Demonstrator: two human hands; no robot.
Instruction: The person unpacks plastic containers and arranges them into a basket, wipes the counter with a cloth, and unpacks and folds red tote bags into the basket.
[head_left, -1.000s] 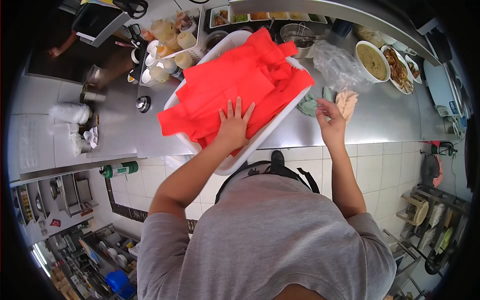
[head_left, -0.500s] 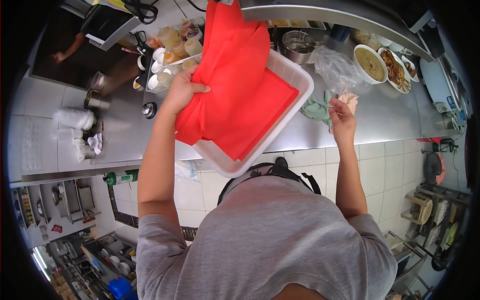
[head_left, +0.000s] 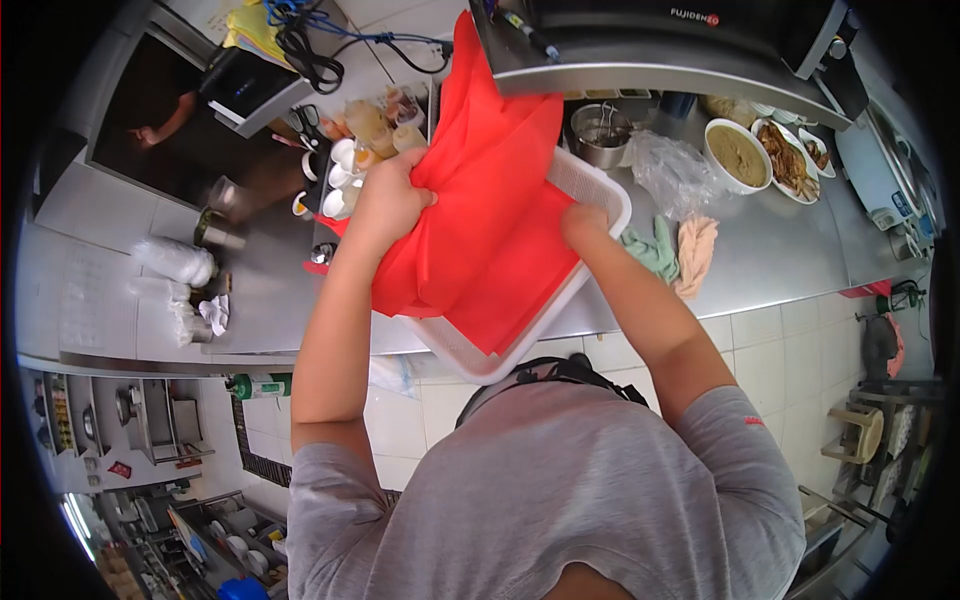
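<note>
My left hand (head_left: 393, 203) is closed on a bunched part of a red cloth bag (head_left: 495, 225). The bag stands up over a white plastic basket (head_left: 592, 178), its top reaching the steel shelf edge. More flat red cloth lies in the basket beneath it; whether this is the same bag I cannot tell. My right hand (head_left: 584, 222) reaches in at the basket's right side against the red cloth, and its fingers are hidden there. Just right of that wrist, a green cloth (head_left: 655, 250) and a peach cloth (head_left: 694, 257) lie on the steel counter (head_left: 770, 265).
Sauce bottles (head_left: 368, 125) and white cups stand behind my left hand. At the back right are a steel pot (head_left: 600, 150), a clear plastic bag (head_left: 672, 170), a bowl of thick tan food (head_left: 738, 157) and a plate of meat (head_left: 787, 160). A steel shelf (head_left: 660, 75) overhangs the counter.
My right hand has moved left from above the green and peach cloths to the red cloth in the basket. My left hand keeps its grip on the bag. The camera view has shifted slightly.
</note>
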